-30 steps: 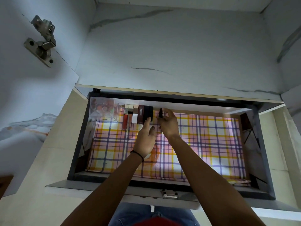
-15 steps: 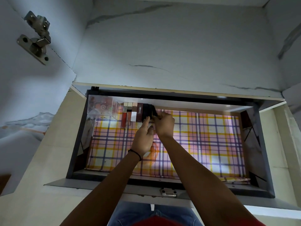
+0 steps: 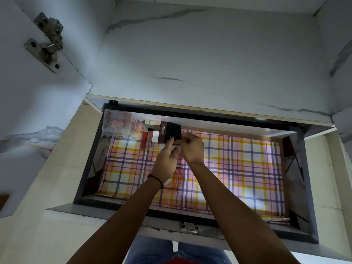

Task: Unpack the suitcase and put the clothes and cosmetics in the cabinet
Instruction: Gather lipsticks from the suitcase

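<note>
The white cabinet (image 3: 209, 54) fills the top of the frame, with thin grey lines like marble. A shiny metal hinge (image 3: 44, 41) sits at the upper left. In the middle, an open grey drawer (image 3: 309, 178) holds a checked sheet (image 3: 247, 168), yellow, purple and pink, lit brightly. Cream tiles (image 3: 47, 168) show at the left and right.

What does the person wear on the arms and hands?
Both arms are bare; no sleeves show. The left hand has a thin black band on its wrist. The right hand wears nothing visible.
</note>
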